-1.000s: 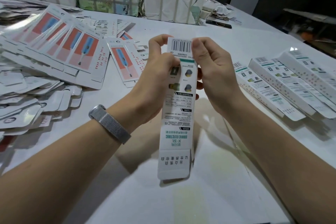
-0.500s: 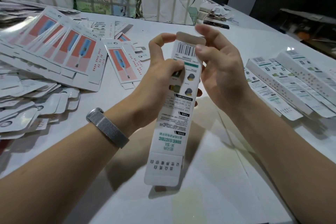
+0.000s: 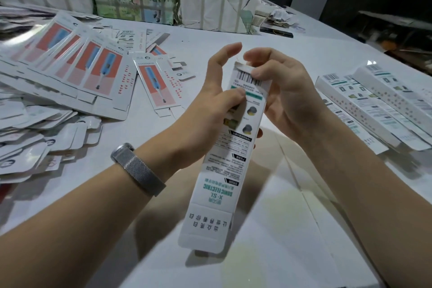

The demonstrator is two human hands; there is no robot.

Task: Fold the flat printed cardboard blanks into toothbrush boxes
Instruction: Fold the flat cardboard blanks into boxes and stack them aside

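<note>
Now: white table [image 3: 304, 229] under my hands, pile of flat blanks [image 3: 77, 72] far left, folded boxes [image 3: 374, 105] right. Box [image 3: 224, 159] held upright between hands above table. Left hand [image 3: 210, 110] grips its side, thumb on face. Right hand [image 3: 287, 96] fingers curled on top flap [image 3: 244, 68], raised half second ago, now bent down; top end nearly closed, bottom flap open.

two hands [image 3: 210, 110], one held box [image 3: 224, 159], one wristband [image 3: 138, 168]
</note>
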